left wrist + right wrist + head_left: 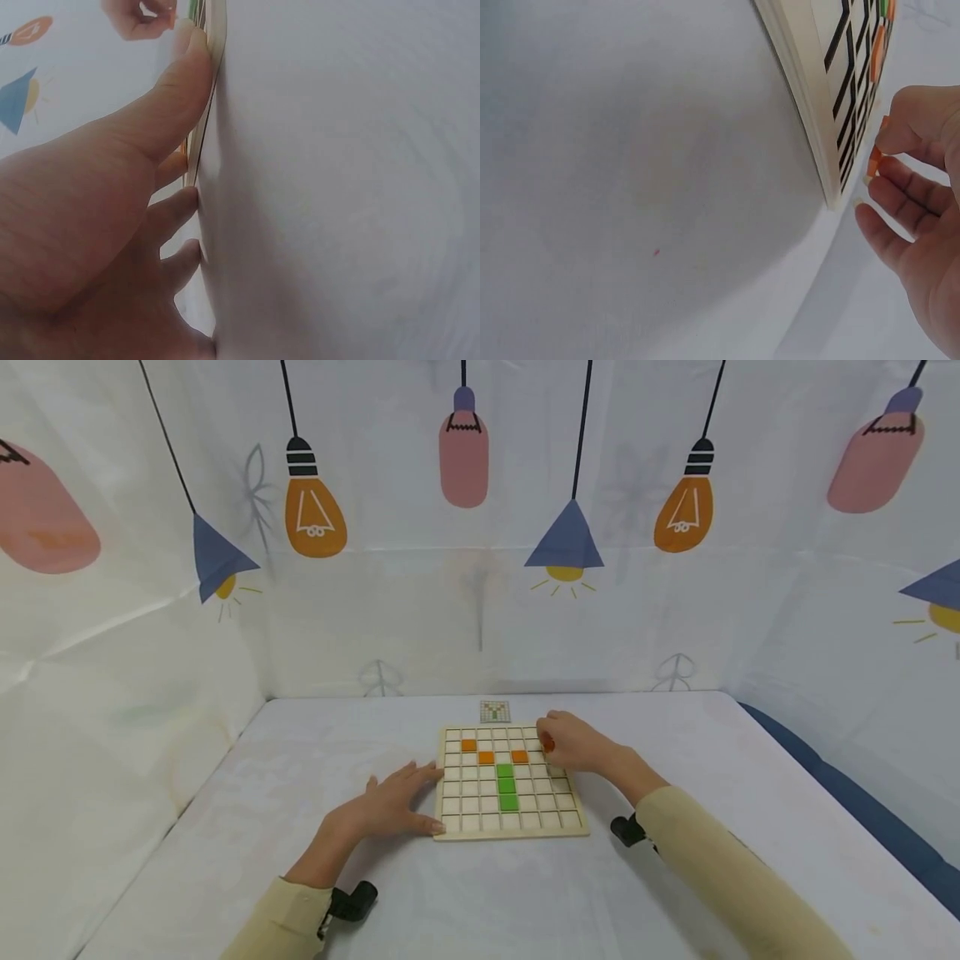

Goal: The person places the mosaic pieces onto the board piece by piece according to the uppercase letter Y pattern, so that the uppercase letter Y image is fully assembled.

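Observation:
A wooden grid board [517, 837] with pale square cells lies flat on the table. Three green tiles [507, 786] form a column in its middle, and three orange tiles [486, 758] sit in cells above them. Over the board's upper right part, my right hand [576, 743] pinches another orange tile [874, 160] between thumb and fingers. My left hand [390, 806] rests along the left edge, fingers spread, with the thumb at the near left corner. In the left wrist view, the thumb [176, 94] lies against the board's side.
A small pattern card [494, 712] with a coloured grid lies just beyond the board's far edge. White cloth covers the table [480, 902]. Fabric walls [480, 610] printed with lamps stand behind and at both sides. Each wrist carries a black device [354, 902].

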A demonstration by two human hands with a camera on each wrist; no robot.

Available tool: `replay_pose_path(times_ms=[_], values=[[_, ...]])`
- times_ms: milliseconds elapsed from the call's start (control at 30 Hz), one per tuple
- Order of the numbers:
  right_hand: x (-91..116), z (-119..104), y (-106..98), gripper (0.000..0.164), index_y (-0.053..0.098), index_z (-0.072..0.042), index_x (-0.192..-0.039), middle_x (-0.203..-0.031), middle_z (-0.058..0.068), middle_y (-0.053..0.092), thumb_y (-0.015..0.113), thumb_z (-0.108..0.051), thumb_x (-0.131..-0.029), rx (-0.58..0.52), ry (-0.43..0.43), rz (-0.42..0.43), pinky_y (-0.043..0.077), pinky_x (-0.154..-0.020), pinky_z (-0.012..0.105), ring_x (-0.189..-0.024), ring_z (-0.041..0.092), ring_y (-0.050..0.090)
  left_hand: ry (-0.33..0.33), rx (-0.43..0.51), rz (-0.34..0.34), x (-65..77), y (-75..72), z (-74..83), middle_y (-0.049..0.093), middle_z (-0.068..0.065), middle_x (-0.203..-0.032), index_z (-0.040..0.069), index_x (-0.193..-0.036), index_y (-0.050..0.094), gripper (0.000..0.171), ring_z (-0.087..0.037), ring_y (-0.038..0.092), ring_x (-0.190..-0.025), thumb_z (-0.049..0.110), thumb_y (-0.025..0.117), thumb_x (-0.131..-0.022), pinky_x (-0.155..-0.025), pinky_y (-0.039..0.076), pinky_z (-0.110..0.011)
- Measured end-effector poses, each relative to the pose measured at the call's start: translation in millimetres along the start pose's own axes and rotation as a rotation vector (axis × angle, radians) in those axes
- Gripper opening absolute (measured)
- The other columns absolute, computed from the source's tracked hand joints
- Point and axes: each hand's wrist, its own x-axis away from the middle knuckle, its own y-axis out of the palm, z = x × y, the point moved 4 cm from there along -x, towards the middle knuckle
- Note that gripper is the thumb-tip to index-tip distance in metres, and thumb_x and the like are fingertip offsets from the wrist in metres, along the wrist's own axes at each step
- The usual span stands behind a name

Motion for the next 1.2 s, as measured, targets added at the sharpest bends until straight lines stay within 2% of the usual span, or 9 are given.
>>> replay_pose_path(times_ms=[233, 567, 867, 1200], values=[[-7, -1, 7, 0.018, 0.063, -0.009, -0.096, -0.089, 0.001, 0.056, 0.066, 0.000, -0.081, -0.011, 0.020, -0.031, 0.044, -0.070, 0.029, -0.081, 0.017, 0.048, 0.009, 0.009, 0.003, 0.2, -0.2, 0.1, 0.030, 0.000, -0.164, 0.024, -0.153, 0.040, 0.089, -0.031, 0.016, -0.156, 0.053, 0.079, -0.079, -0.111, 0.002, -0.080], [-15, 3, 17, 0.015, 0.062, -0.013, -0.091, -0.091, 0.001, 0.057, 0.067, -0.003, -0.081, -0.050, 0.053, -0.013, 0.047, -0.073, 0.030, -0.082, 0.016, 0.050, 0.034, 0.013, -0.003, -0.2, -0.1, 2.9, 0.026, 0.003, -0.166, 0.023, -0.153, 0.040, 0.088, -0.032, 0.014, -0.156, 0.050, 0.080, -0.079, -0.110, 0.000, -0.081], [-21, -1, 14, 0.014, 0.060, -0.013, -0.088, -0.089, 0.003, 0.057, 0.068, -0.004, -0.082, -0.054, 0.039, -0.003, 0.046, -0.071, 0.032, -0.080, 0.018, 0.049, 0.022, 0.019, -0.007, -0.8, -2.2, 2.6, 0.028, 0.004, -0.165, 0.022, -0.154, 0.038, 0.093, -0.031, 0.013, -0.156, 0.050, 0.081, -0.077, -0.111, -0.001, -0.080], [-26, 2, 17, 0.016, 0.060, -0.015, -0.088, -0.089, 0.002, 0.058, 0.066, -0.002, -0.080, -0.063, 0.020, -0.015, 0.046, -0.071, 0.032, -0.080, 0.016, 0.050, 0.049, 0.042, -0.036, -3.1, -1.1, 5.6, 0.026, -0.001, -0.166, 0.015, -0.155, 0.036, 0.092, -0.032, 0.010, -0.156, 0.045, 0.080, -0.080, -0.124, 0.008, -0.060]])
